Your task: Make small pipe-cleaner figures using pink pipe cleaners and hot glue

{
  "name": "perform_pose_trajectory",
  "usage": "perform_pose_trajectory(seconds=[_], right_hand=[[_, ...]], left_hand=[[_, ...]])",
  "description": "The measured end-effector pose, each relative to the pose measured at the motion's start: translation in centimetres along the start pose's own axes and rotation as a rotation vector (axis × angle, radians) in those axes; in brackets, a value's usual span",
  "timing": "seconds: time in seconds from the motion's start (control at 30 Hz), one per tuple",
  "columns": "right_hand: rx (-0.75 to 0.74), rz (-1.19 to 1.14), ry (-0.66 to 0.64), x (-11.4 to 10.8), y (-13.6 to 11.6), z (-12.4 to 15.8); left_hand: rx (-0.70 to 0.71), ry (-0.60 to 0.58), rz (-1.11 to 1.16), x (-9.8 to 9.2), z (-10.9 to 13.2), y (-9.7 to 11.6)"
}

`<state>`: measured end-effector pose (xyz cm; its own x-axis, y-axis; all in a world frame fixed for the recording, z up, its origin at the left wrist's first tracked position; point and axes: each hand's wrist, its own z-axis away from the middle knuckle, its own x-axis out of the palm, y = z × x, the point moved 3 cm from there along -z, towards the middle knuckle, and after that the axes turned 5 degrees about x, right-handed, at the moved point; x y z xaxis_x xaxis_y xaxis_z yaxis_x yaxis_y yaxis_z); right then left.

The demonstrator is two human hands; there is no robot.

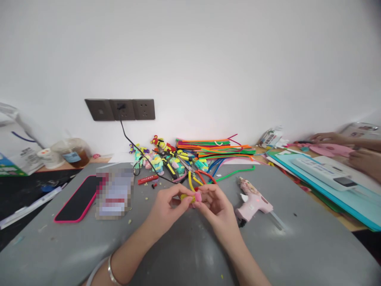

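Observation:
Between both hands is a small yellow and pink pipe-cleaner piece (197, 196), held just above the grey table mat. My left hand (168, 208) pinches its yellow side between thumb and fingers. My right hand (218, 208) closes on the pink end, its other fingers curled behind. Part of the piece is hidden by my fingertips. Just beyond them lie loose yellow and red pipe-cleaner lengths and pliers (187, 165). To the right of my right hand, a pink hot glue gun (253, 200) rests on the mat with a clear glue stick in its back.
Bundled pipe cleaners (220, 149) and several small fuzzy figures (160, 143) line the wall. A pink-edged phone (79, 198) lies left, near a drink cup (73, 153). A black cord (127, 137) crosses from the socket. Another person's hands (366, 161) are at far right, beside blue folders (321, 186).

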<state>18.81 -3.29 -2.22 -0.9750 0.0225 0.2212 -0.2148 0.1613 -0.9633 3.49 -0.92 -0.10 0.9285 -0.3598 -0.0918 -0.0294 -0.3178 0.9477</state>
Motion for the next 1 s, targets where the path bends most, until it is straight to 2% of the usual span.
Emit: perform_pose_trajectory(seconds=[0.17, 0.27, 0.37, 0.47, 0.6, 0.67, 0.73, 0.87, 1.0], right_hand=[[-0.062, 0.130, -0.070, 0.2, -0.2, 0.3], [0.042, 0.103, -0.107, 0.0, -0.3, 0.2], [0.185, 0.052, -0.140, -0.3, -0.6, 0.0], [0.274, -0.051, -0.119, -0.5, -0.8, -0.1], [0.391, -0.253, -0.023, 0.0, -0.5, 0.3], [0.452, -0.323, -0.017, 0.4, -0.2, 0.6], [0.500, -0.370, -0.051, 0.6, -0.2, 0.7], [0.579, -0.391, -0.152, 0.5, -0.3, 0.8], [0.585, -0.448, -0.140, 0.4, -0.3, 0.8]], left_hand=[[0.102, -0.074, -0.158, 0.0, -0.1, 0.3], [0.107, -0.100, -0.192, 0.0, -0.1, 0.4], [0.057, -0.088, -0.092, 0.1, 0.1, -0.1], [0.054, -0.056, 0.011, 0.1, 0.1, -0.6], [0.167, -0.010, -0.060, -0.2, -0.3, -0.5], [0.239, 0.022, -0.137, -0.4, -0.4, -0.2], [0.256, 0.026, -0.157, -0.5, -0.5, 0.1], [0.188, -0.024, -0.102, -0.6, -0.4, -0.2], [0.190, -0.035, -0.066, -0.7, -0.2, -0.5]])
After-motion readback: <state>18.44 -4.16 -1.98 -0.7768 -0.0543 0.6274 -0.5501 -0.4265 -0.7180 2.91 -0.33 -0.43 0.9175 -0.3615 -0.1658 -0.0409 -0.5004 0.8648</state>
